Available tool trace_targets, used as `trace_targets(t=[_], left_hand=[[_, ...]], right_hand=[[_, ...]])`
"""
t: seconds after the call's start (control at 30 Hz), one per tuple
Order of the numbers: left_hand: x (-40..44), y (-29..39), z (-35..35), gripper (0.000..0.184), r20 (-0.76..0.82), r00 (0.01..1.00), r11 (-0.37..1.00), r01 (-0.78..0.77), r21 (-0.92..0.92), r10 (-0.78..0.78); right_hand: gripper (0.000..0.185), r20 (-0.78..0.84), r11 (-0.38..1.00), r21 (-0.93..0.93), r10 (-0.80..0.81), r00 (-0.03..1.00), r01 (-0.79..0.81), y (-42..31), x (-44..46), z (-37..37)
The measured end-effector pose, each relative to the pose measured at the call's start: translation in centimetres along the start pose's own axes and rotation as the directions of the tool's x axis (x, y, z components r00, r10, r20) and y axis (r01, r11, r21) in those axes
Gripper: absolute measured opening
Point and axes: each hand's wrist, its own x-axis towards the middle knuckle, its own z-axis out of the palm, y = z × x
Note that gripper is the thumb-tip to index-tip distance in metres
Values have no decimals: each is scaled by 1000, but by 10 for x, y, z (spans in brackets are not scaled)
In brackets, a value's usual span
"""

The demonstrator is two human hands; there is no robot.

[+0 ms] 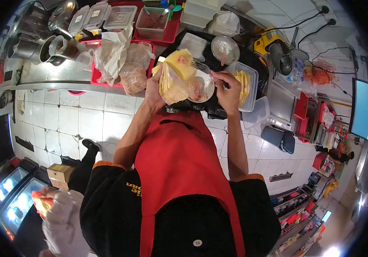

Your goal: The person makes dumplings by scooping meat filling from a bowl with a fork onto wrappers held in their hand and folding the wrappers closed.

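Observation:
My left hand (153,93) is closed around a fanned stack of thin yellow wrappers (173,85). The top wrapper has a pinkish smear of filling (182,60) on it. In my right hand (228,91) is a fork (199,65), its tines at the wrappers' right edge. Below the fork, a white plate (208,89) carries a pinkish, minced-looking filling (197,88), partly covered by the wrappers. Just right of my right hand, a clear plastic container (252,88) holds more folded yellow pieces (243,85).
A metal bowl (225,49) of white powder stands behind the plate. To the left, a red tray (96,77) holds plastic bags (134,73). Lidded containers (119,18) line the back. A clear lid (256,112) lies at the counter's front. Another person's sleeve (64,222) shows lower left.

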Motion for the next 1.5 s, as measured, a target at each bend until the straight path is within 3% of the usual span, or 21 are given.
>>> trace_targets(t=[0.07,0.1,0.27,0.4,0.5,0.57,0.7,0.87,0.93,0.97,1.0,1.07,1.1,1.2,1.23,1.3,1.33,1.4,1.43,1.47,1.5], left_hand=[[0,4,-4,51,-2,999,999,-43,9,43],[-1,6,-6,51,-20,997,987,-73,142,77],[-8,-10,7,46,-81,975,889,-153,432,207],[-9,1,6,46,33,988,919,-153,363,151],[-8,2,8,49,-7,987,909,-148,391,163],[-8,3,7,53,107,992,994,-77,74,69],[-7,14,20,57,29,997,996,-75,-39,76],[-11,20,26,58,15,988,987,-157,33,157],[-11,7,28,56,-116,986,962,-84,260,118],[-11,1,24,53,-67,997,972,-7,235,23],[-14,-3,29,53,-68,998,972,-1,236,18],[-20,-8,41,53,128,987,932,50,358,-102],[-20,-7,45,52,45,996,929,57,365,-79],[-18,0,29,50,59,984,928,135,346,-165],[-18,2,24,48,10,989,909,130,395,-146],[-16,1,23,49,-25,996,924,87,373,-84],[-15,1,23,49,-63,998,935,40,352,-19],[-12,-5,18,49,-23,998,956,-43,291,52],[-13,-7,20,48,-75,989,960,-102,260,126],[-13,-8,21,46,-130,972,959,-163,230,196],[-7,-2,17,46,-238,955,962,-114,249,175]], right_hand=[[23,41,995,94,37,998,-41,-7,-1,-9],[22,89,979,186,71,994,-87,-14,1,-12],[21,234,998,27,50,971,-58,-33,16,-10],[26,292,989,17,137,947,-148,-26,18,-9],[27,257,999,-30,46,965,-40,-32,12,-6],[28,210,999,-27,-13,978,19,-37,9,6],[25,92,991,-34,-124,988,128,-25,6,16],[15,125,993,71,84,989,-94,-24,8,-3],[15,200,941,307,82,976,-142,-42,10,6],[10,221,950,276,88,971,-149,-39,12,13],[10,217,949,275,92,972,-151,-41,13,19],[9,199,972,206,73,977,-114,-46,16,27],[12,262,998,55,27,965,-43,-44,19,21],[15,238,987,154,-90,967,54,-49,15,26],[15,236,987,153,-88,968,52,-52,14,24],[18,242,984,115,107,964,-139,-57,9,23],[18,247,983,120,106,963,-139,-59,6,28],[21,62,999,12,-47,997,46,-67,-6,42],[26,112,984,-174,-3,994,23,-76,-15,43],[26,114,985,-171,-3,993,23,-85,-19,43],[30,206,1000,26,4,979,-10,-95,-22,43]])
